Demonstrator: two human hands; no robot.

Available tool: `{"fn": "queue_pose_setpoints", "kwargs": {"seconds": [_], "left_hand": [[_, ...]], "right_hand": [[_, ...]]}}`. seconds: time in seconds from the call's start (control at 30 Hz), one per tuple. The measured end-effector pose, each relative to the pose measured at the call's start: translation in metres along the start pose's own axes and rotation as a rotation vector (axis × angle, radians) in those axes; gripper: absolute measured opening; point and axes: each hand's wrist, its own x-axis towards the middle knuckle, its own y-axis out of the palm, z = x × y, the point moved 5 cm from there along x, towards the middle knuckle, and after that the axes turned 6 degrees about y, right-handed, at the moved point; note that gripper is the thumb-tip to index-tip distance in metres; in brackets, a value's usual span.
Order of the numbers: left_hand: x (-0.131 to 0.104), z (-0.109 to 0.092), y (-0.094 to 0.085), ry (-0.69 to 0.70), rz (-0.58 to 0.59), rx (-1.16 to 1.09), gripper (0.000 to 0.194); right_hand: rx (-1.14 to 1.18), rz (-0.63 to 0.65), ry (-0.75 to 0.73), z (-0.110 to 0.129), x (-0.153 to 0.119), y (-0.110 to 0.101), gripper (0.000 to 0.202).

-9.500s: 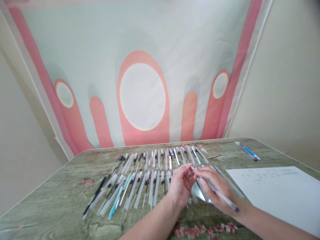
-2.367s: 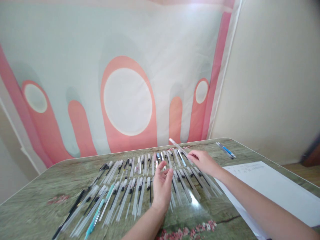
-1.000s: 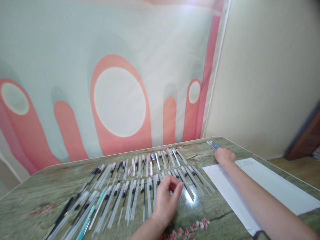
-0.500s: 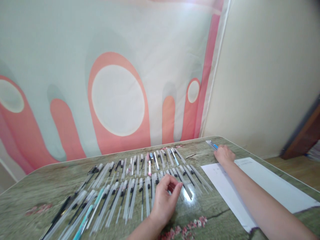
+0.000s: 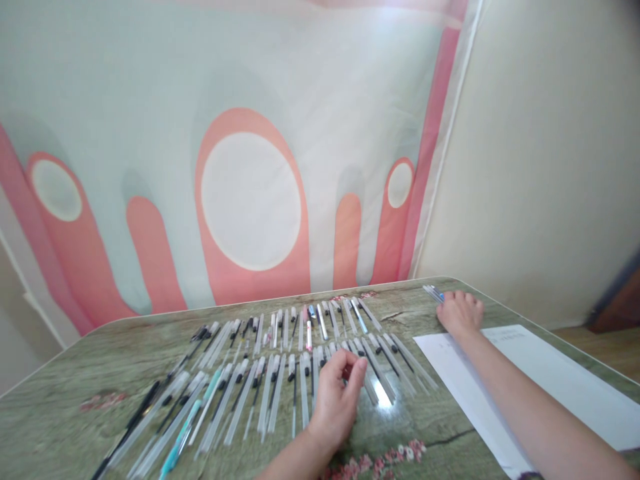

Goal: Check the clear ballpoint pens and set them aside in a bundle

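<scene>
My left hand [image 5: 337, 397] hovers over the front row of pens [image 5: 273, 393], its fingers curled and the thumb tip close to the index finger. Nothing shows inside that loose pinch. At the far right of the table, my right hand [image 5: 461, 312] is closed around the near ends of a small bunch of slim pens [image 5: 433, 292], one with a blue part. Their clear ends stick out to the left of the hand; the fingers partly hide the rest. White paper sheets [image 5: 545, 373] lie under my right forearm.
Behind the front row lies a second row of pens and clear tubes [image 5: 283, 327]. A teal pen [image 5: 183, 433] and black pens [image 5: 145, 407] lie at the left. The wood-patterned table [image 5: 390, 443] meets a patterned cloth backdrop [image 5: 320, 267] and a plain wall.
The view has turned slightly left, so everything sits a little further right. My right hand has settled further over the pens. My left hand keeps its curled pose.
</scene>
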Motion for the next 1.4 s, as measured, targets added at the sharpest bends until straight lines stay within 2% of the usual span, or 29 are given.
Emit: {"fn": "queue_pose_setpoints", "kwargs": {"seconds": [0.07, 0.2, 0.43, 0.53, 0.63, 0.87, 1.03, 1.2, 1.4], "left_hand": [[0.001, 0.0, -0.003, -0.006, -0.013, 0.0, 0.031], [0.001, 0.002, -0.007, -0.033, -0.055, -0.044, 0.037], [-0.001, -0.002, -0.005, 0.001, -0.01, -0.004, 0.037], [-0.001, -0.004, -0.005, 0.018, 0.02, 0.033, 0.038], [-0.002, -0.002, -0.005, 0.016, 0.034, 0.043, 0.039], [-0.001, 0.003, -0.004, 0.018, 0.04, 0.06, 0.04], [-0.001, 0.001, -0.004, 0.024, 0.05, 0.072, 0.04], [-0.002, 0.0, -0.005, 0.02, 0.055, 0.074, 0.039], [-0.002, 0.0, -0.005, 0.017, 0.055, 0.07, 0.04]], "right_hand": [[0.062, 0.012, -0.064, 0.01, -0.003, -0.006, 0.025], [0.265, 0.176, -0.156, 0.039, -0.006, -0.014, 0.026], [0.436, 0.46, -0.354, 0.123, -0.026, -0.008, 0.026], [0.446, 0.496, -0.38, 0.152, -0.035, -0.005, 0.03], [0.415, 0.502, -0.371, 0.168, -0.04, -0.004, 0.036], [0.294, 0.567, -0.326, 0.172, -0.038, 0.006, 0.035], [0.195, 0.674, -0.327, 0.163, -0.028, 0.014, 0.019], [0.124, 0.75, -0.314, 0.152, -0.022, 0.016, 0.027], [0.119, 0.748, -0.232, 0.139, -0.021, 0.02, 0.031]]}}
